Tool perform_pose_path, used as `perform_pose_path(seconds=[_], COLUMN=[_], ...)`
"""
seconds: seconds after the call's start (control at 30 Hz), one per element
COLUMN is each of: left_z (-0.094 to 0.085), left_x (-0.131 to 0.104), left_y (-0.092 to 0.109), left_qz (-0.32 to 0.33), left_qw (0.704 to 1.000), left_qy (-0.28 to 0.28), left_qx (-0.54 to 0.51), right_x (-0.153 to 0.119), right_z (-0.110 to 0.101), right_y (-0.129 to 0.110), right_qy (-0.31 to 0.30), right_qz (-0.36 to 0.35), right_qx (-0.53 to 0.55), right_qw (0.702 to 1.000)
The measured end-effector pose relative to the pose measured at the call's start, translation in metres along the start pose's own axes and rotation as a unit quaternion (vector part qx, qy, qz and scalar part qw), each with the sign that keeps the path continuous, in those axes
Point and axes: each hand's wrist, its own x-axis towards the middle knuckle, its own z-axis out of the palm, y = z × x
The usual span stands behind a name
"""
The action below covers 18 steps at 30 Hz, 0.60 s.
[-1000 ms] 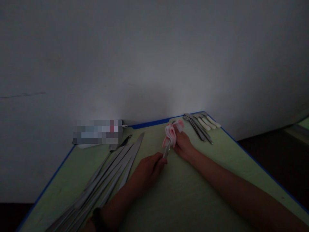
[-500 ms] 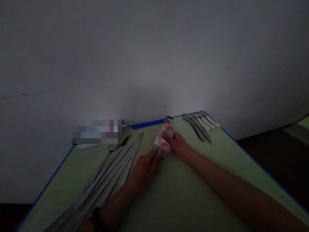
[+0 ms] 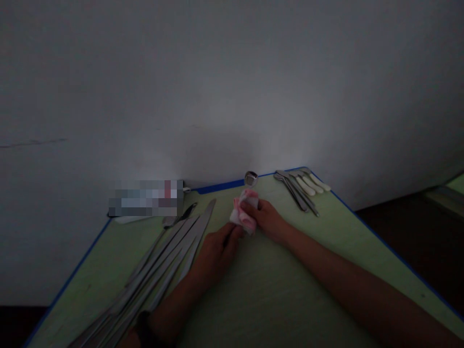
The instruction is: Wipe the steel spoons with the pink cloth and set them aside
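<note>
My right hand (image 3: 266,217) is closed round a crumpled pink and white cloth (image 3: 246,210), which is wrapped about the handle of a metal spoon (image 3: 251,179). The spoon's shiny bowl sticks out beyond the cloth, towards the wall. Just below the cloth, my left hand (image 3: 221,244) has its fingers pinched at the handle's lower end, though the fingers and cloth cover most of it. Long flat metal utensils (image 3: 166,256) lie fanned out on the table, left of my left hand and partly behind that forearm.
On the pale green table (image 3: 286,290), white-handled cutlery (image 3: 308,184) and slim metal utensils (image 3: 293,191) lie at the far right corner. A blurred-out package (image 3: 147,198) stands at the back left. A grey wall (image 3: 232,96) rises directly behind the blue table edge.
The cloth in my right hand has slid slightly down the handle towards my left hand. More of the spoon's bowl shows, and it has tilted slightly left.
</note>
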Motion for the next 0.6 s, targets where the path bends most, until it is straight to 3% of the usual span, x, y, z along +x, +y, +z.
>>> perform_pose_path(seconds=[0.13,0.27,0.6], left_z=[0.000,0.000,0.003], left_x=[-0.002,-0.003,-0.002], left_y=[0.001,0.001,-0.003], left_qz=[0.030,0.053,0.022], left_qw=[0.999,0.998,1.000], left_qy=[-0.019,-0.031,0.008], left_qx=[-0.003,0.000,0.006], right_x=[0.003,0.005,0.002], right_z=[0.004,0.005,-0.007], right_y=[-0.002,-0.002,0.003], right_qy=[0.050,0.072,-0.034], right_qz=[0.035,0.036,0.018], right_qx=[0.156,0.196,-0.039], right_qw=[0.986,0.977,0.998])
